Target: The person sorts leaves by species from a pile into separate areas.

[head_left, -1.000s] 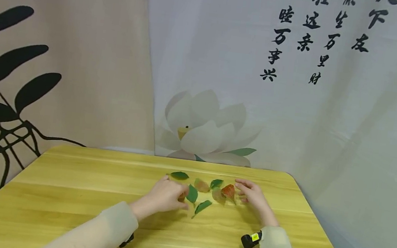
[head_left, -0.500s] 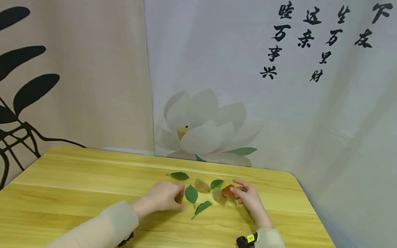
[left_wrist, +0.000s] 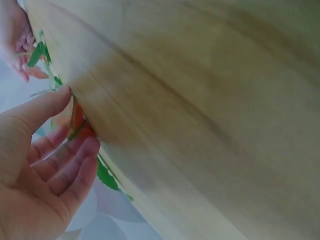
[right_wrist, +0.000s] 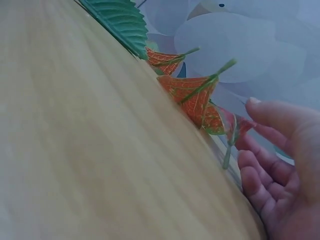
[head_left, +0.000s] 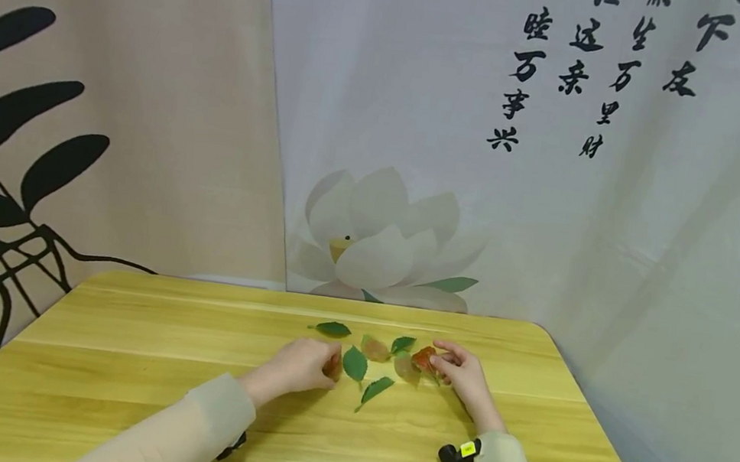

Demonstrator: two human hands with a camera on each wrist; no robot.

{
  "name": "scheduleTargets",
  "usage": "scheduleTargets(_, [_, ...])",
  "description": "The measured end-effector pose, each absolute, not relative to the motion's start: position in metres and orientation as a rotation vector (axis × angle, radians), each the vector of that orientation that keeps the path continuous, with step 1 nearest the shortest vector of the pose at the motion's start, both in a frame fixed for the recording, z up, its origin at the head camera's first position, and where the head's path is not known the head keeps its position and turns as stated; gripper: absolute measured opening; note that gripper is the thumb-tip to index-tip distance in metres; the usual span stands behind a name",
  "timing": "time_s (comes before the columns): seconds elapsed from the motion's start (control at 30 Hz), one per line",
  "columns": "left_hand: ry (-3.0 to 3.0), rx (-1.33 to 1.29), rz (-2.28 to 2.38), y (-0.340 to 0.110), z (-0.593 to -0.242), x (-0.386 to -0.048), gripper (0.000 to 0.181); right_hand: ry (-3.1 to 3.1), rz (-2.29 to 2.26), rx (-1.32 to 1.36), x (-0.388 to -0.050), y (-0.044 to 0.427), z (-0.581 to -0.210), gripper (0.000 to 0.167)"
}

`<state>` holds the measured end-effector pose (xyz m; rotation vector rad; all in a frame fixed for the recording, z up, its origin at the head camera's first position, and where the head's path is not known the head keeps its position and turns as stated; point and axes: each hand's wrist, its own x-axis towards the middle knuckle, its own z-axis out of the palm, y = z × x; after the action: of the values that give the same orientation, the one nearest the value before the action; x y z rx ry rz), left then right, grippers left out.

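Handling the red leaf (head_left: pixel 424 358) seems underway: left hand (head_left: pixel 299 365), fingers apart; right hand (head_left: pixel 467 378), fingers' grip unclear; next move calls for gentleness.

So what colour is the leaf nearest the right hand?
The leaf is orange-red, showing best in the head view.

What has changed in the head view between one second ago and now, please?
The right hand moved left, to the red leaf; its fingers, apart from the leaf before, now overlap its edge, though I cannot tell whether they grip it. The left hand drew slightly left, away from the green leaves. The green leaves and the red leaf stayed about where they were on the table.
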<state>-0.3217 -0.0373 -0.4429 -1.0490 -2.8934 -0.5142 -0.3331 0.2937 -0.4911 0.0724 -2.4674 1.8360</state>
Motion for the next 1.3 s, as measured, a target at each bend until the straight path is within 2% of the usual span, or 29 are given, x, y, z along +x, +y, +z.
scheduleTargets(0.23, [-2.888, -1.055, -0.535, -0.038, -0.439, -0.323, 0.021, -2.457, 1.8, 0.058, -0.334, 0.292, -0.495, 0.039])
scheduleTargets(0.53, [-2.945, -0.98, -0.439, -0.025, -0.442, -0.326, 0.035, -2.469, 1.794, 0.054, -0.335, 0.289, -0.496, 0.04])
scheduleTargets(0.8, [-2.951, -0.971, -0.505, -0.025, -0.44, -0.331, 0.021, -2.463, 1.78, 0.041, -0.334, 0.291, -0.494, 0.044])
scheduleTargets(1.17, [-3.02, -0.82, -0.695, -0.057, -0.426, -0.33, 0.036, -2.54, 1.739, 0.11, -0.335, 0.288, -0.491, 0.048])
scheduleTargets(1.3, [-3.002, -0.844, -0.909, -0.068, -0.42, -0.332, 0.027, -2.575, 1.707, 0.135, -0.335, 0.288, -0.487, 0.046])
